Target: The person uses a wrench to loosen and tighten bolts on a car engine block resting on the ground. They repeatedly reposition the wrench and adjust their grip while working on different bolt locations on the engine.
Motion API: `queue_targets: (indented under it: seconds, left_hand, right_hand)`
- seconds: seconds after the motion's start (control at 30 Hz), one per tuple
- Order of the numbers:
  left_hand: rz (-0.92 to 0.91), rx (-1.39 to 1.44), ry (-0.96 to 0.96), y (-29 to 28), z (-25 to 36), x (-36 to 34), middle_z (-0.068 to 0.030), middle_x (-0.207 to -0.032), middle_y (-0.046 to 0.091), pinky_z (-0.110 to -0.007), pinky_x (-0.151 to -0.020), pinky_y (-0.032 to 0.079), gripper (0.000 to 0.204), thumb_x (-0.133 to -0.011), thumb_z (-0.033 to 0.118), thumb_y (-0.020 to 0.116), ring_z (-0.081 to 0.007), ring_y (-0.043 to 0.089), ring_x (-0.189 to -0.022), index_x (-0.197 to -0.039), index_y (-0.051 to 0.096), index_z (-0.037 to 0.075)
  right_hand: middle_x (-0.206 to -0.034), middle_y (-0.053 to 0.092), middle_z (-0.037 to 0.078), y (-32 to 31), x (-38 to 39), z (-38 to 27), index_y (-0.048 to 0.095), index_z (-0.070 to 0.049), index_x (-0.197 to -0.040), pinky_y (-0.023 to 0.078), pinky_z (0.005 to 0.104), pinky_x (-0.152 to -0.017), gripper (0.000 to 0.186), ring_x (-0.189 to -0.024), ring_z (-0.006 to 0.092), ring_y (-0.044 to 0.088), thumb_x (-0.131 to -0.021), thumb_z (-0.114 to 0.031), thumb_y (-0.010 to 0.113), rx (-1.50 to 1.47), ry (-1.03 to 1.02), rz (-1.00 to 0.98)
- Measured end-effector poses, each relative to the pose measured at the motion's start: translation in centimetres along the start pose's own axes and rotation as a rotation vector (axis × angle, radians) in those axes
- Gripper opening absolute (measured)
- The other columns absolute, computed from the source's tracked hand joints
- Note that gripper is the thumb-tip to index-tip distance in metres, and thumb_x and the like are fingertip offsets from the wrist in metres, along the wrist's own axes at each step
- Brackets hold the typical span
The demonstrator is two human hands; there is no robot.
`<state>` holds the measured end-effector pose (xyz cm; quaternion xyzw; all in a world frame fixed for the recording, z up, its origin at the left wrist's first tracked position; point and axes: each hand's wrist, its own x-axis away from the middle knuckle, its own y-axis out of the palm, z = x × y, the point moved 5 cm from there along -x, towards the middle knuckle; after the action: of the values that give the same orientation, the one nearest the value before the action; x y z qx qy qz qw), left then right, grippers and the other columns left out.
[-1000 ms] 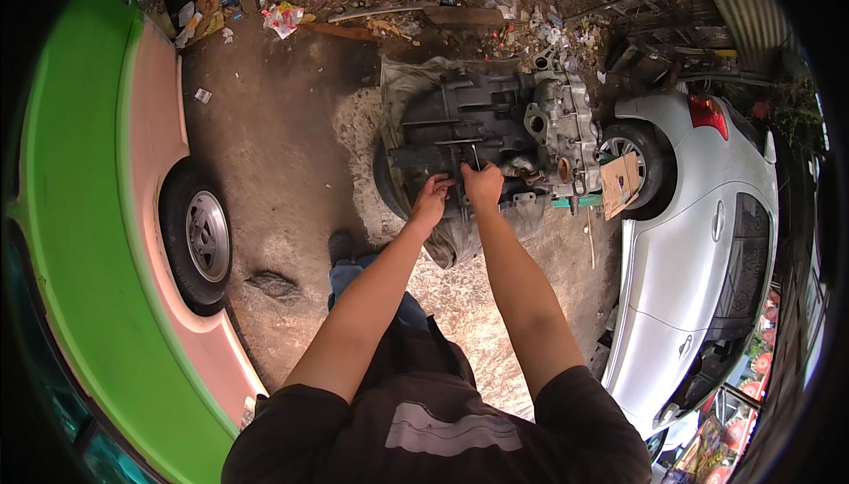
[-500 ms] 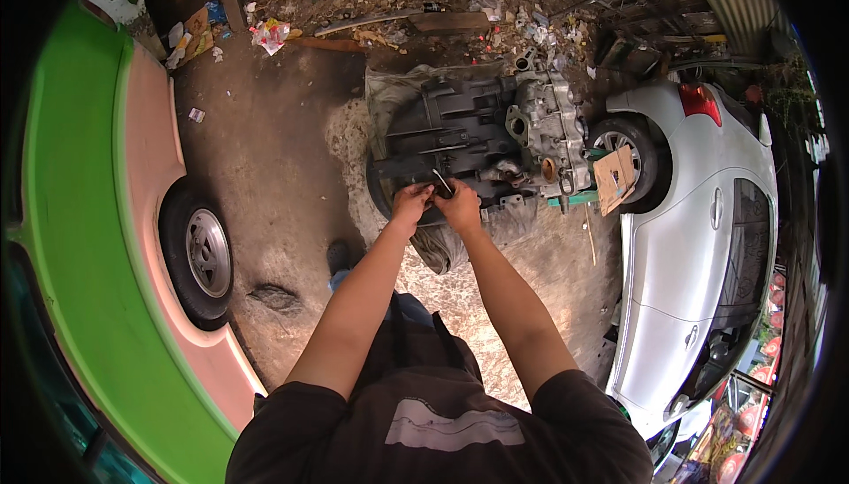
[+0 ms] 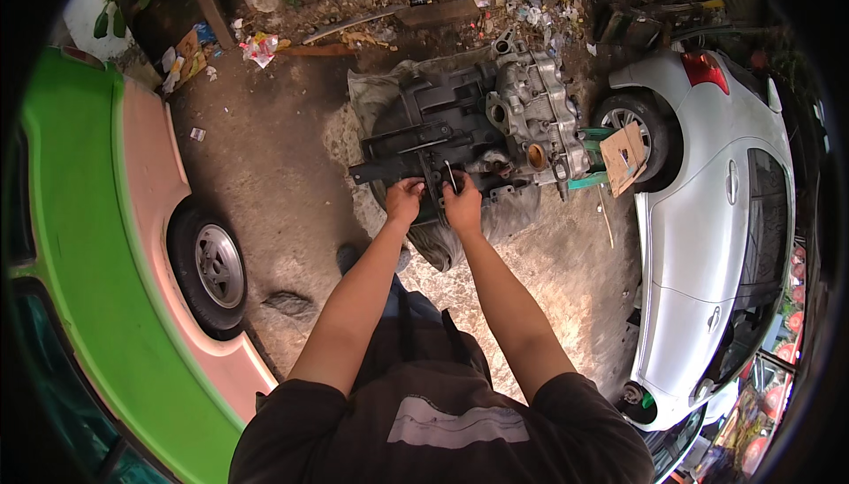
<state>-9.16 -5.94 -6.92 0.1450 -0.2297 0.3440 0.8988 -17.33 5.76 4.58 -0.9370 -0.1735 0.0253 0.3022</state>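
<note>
Tool [image 3: 451, 176], a thin rod of bright metal, is clamped in the closed fingers of the right hand [image 3: 463, 205], its free end pointing away from the person. Left of that grip, the left hand [image 3: 404, 201] has thumb and fingers drawn together at the near side of the engine [image 3: 478, 129]; whether they pinch anything I cannot tell. Half a second ago the two hands nearly met and the tool leaned further left; now a gap parts them, a dark bar [image 3: 431, 175] shows between, and the tool stands straighter. Just beyond the grip is the engine's dull black casing [image 3: 433, 99], ribbed and stepped; ahead and to the right is a grey metal casting [image 3: 535, 86], knobbly, with round openings. Wrinkled cloth [image 3: 433, 250] shows on the near side of the grip. Farther right, flat brown cardboard [image 3: 624, 159] overlaps a green stand [image 3: 585, 182] near a glossy silver car [image 3: 694, 219]. Well to the left, across stained, rough ground [image 3: 283, 192], is a green and pink vehicle [image 3: 84, 192].
</note>
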Motion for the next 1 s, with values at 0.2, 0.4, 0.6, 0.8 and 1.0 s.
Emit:
queue_targets:
  seconds: [0.2, 0.4, 0.6, 0.8, 1.0]
  left_hand:
    - [0.100, -0.150, 0.079, 0.1, 0.2, 0.1, -0.0078, -0.091, 0.073, -0.032, -0.071, 0.052, 0.017, -0.095, 0.009, 0.064, -0.0159, 0.067, -0.078, -0.108, 0.071, 0.001]
    - [0.139, -0.262, 0.052, 0.1, 0.6, 0.8, -0.0135, -0.099, 0.074, -0.039, -0.077, 0.053, 0.021, -0.096, 0.015, 0.064, -0.0241, 0.070, -0.090, -0.112, 0.071, 0.004]
    - [0.166, -0.231, 0.045, 0.0, 2.1, -0.1, -0.0098, -0.092, 0.072, -0.035, -0.075, 0.052, 0.020, -0.097, 0.012, 0.062, -0.0189, 0.067, -0.083, -0.112, 0.070, 0.002]
    - [0.091, -0.128, 0.054, 0.0, 1.3, -0.4, -0.0062, -0.090, 0.071, -0.030, -0.072, 0.052, 0.019, -0.098, 0.009, 0.060, -0.0129, 0.065, -0.079, -0.112, 0.068, -0.002]
    - [0.111, -0.187, 0.026, 0.3, -0.5, 0.8, -0.0110, -0.093, 0.073, -0.036, -0.074, 0.052, 0.022, -0.097, 0.012, 0.062, -0.0180, 0.067, -0.080, -0.114, 0.069, 0.000]
  right_hand:
    - [-0.089, 0.072, 0.017, -3.0, 1.5, 1.2, 0.067, 0.002, -0.105, 0.052, 0.0389, -0.072, 0.025, -0.080, 0.0279, 0.071, -0.089, -0.016, 0.066, 0.068, 0.040, 0.001]
    - [-0.084, 0.071, 0.015, -4.0, 1.1, 1.4, 0.068, 0.003, -0.103, 0.052, 0.0369, -0.072, 0.026, -0.080, 0.0265, 0.070, -0.089, -0.020, 0.065, 0.078, 0.103, -0.156]
    - [-0.081, 0.071, 0.015, -4.0, 0.4, 1.7, 0.069, 0.003, -0.097, 0.051, 0.0346, -0.069, 0.025, -0.075, 0.0228, 0.069, -0.087, -0.020, 0.068, -0.087, 0.187, -0.151]
    - [-0.080, 0.072, 0.017, -3.8, 0.4, 2.0, 0.070, 0.004, -0.094, 0.052, 0.0349, -0.069, 0.026, -0.074, 0.0256, 0.071, -0.084, -0.020, 0.070, -0.077, 0.213, -0.110]
    - [-0.080, 0.072, 0.017, -3.6, 0.4, 2.2, 0.070, 0.004, -0.096, 0.053, 0.0349, -0.068, 0.027, -0.074, 0.0250, 0.071, -0.083, -0.021, 0.071, -0.073, 0.271, -0.132]
